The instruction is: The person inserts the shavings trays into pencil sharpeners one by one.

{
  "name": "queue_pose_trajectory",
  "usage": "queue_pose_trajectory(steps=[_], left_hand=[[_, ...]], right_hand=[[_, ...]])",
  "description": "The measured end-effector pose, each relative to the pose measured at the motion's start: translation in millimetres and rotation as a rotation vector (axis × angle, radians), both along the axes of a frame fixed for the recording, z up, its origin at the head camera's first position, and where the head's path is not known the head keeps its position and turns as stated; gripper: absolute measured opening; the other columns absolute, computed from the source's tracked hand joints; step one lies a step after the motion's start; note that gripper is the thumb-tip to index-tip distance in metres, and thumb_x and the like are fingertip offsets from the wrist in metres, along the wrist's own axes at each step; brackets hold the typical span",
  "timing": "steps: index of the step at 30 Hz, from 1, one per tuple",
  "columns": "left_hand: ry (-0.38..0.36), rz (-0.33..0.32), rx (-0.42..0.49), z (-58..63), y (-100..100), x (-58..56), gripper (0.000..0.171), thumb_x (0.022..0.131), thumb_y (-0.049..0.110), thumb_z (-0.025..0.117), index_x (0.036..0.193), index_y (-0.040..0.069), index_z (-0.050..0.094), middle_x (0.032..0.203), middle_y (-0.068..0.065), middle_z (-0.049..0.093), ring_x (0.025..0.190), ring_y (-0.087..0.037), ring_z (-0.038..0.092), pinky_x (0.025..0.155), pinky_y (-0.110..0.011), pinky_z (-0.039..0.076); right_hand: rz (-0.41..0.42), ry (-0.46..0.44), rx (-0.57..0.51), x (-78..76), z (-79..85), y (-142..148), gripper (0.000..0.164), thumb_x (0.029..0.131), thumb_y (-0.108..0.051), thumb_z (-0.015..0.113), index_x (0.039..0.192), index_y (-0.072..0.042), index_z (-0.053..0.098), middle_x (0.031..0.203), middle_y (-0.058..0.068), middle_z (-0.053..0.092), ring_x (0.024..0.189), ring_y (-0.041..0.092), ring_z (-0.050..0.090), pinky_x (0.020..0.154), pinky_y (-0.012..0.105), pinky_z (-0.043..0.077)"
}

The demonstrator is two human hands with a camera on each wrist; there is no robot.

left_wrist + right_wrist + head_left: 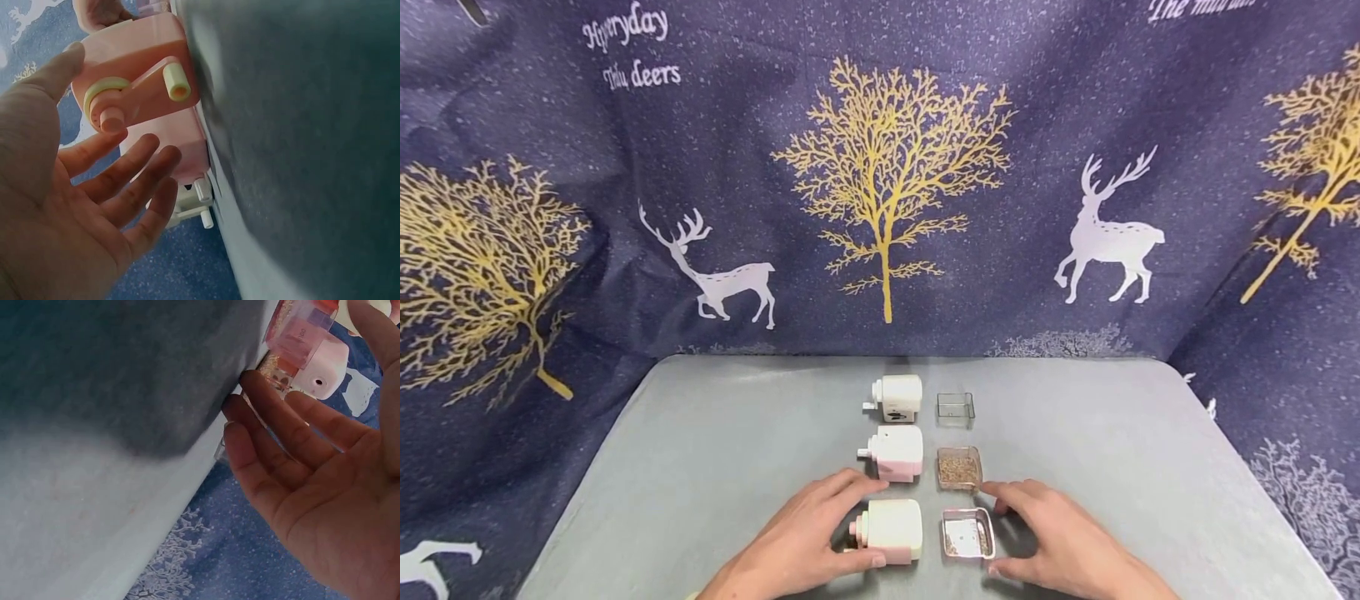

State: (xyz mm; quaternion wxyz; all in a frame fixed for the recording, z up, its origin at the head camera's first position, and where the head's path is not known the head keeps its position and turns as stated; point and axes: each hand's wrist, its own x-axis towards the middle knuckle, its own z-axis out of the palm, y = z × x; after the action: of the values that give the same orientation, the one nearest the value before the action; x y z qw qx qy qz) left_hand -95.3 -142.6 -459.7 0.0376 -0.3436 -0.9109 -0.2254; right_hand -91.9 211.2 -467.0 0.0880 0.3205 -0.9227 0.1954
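Note:
A pink-and-cream crank pencil sharpener (892, 527) stands nearest on the grey table. My left hand (808, 533) is spread around its crank side, thumb along the near side and fingers on the far side. In the left wrist view those fingers are loosely bent beside the crank (144, 87), not closed round the body. To the sharpener's right lies a clear shavings drawer (947, 542) with a few shavings inside. My right hand (1060, 533) is beside it, fingers relaxed, index fingertip near the corner of the middle drawer (958, 486), which is full of brown shavings.
Behind the front sharpener stand a pink-and-white sharpener (899, 450) and a white one (902, 396), in a column. A third clear drawer (973, 408) lies beside the white one. The grey table (722, 450) meets a dark blue cloth (947, 333) printed with deer and trees.

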Motion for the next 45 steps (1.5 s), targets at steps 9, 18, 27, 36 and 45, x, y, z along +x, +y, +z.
queue_pose_trajectory(steps=[9, 18, 27, 36, 45], left_hand=[[-0.013, -0.017, 0.016, -0.8, 3, 2.7, 0.071, 0.084, 0.066, 0.061, 0.143, 0.031, 0.046, 0.127, 0.016, 0.049, 0.108, -0.008, 0.051, 0.090, -0.041, 0.048], [-0.026, -0.015, 0.007, -2.7, 4, 4.1, 0.068, 0.085, 0.066, 0.059, 0.141, 0.028, 0.049, 0.128, 0.013, 0.052, 0.113, -0.010, 0.051, 0.093, -0.041, 0.047], [-0.034, -0.038, 0.036, -4.5, 3, 1.6, 0.064, 0.085, 0.063, 0.062, 0.139, 0.030, 0.050, 0.123, 0.016, 0.053, 0.103, -0.006, 0.053, 0.086, -0.036, 0.050], [-0.059, -0.063, 0.068, -3.7, 4, 0.1, 0.064, 0.086, 0.060, 0.063, 0.139, 0.027, 0.051, 0.120, 0.017, 0.052, 0.097, -0.002, 0.052, 0.080, -0.030, 0.051], [-0.094, -0.082, 0.127, -3.8, 5, 0.7, 0.060, 0.086, 0.057, 0.065, 0.138, 0.032, 0.048, 0.119, 0.017, 0.051, 0.095, -0.001, 0.052, 0.079, -0.025, 0.050]], right_hand=[[0.063, 0.028, 0.000, -0.7, -1.6, -6, 0.082, 0.061, -0.051, 0.086, 0.131, -0.016, 0.061, 0.098, -0.023, 0.057, 0.092, 0.002, 0.056, 0.079, 0.031, 0.053], [0.086, 0.042, -0.008, -2.8, -3.6, -9, 0.071, 0.063, -0.049, 0.085, 0.121, -0.013, 0.065, 0.096, -0.022, 0.057, 0.091, 0.002, 0.056, 0.080, 0.032, 0.053], [0.102, 0.001, -0.018, -3.7, -3.5, -11, 0.050, 0.065, -0.046, 0.085, 0.104, -0.023, 0.066, 0.098, -0.019, 0.059, 0.090, 0.001, 0.056, 0.078, 0.029, 0.053], [0.112, -0.021, -0.017, -3.6, -1.4, -15, 0.050, 0.068, -0.048, 0.083, 0.107, -0.020, 0.067, 0.100, -0.017, 0.060, 0.091, 0.003, 0.057, 0.079, 0.031, 0.053], [0.131, -0.046, -0.027, -3.0, -1.8, -23, 0.046, 0.070, -0.047, 0.083, 0.104, -0.021, 0.067, 0.098, -0.016, 0.059, 0.088, 0.002, 0.056, 0.077, 0.029, 0.052]])
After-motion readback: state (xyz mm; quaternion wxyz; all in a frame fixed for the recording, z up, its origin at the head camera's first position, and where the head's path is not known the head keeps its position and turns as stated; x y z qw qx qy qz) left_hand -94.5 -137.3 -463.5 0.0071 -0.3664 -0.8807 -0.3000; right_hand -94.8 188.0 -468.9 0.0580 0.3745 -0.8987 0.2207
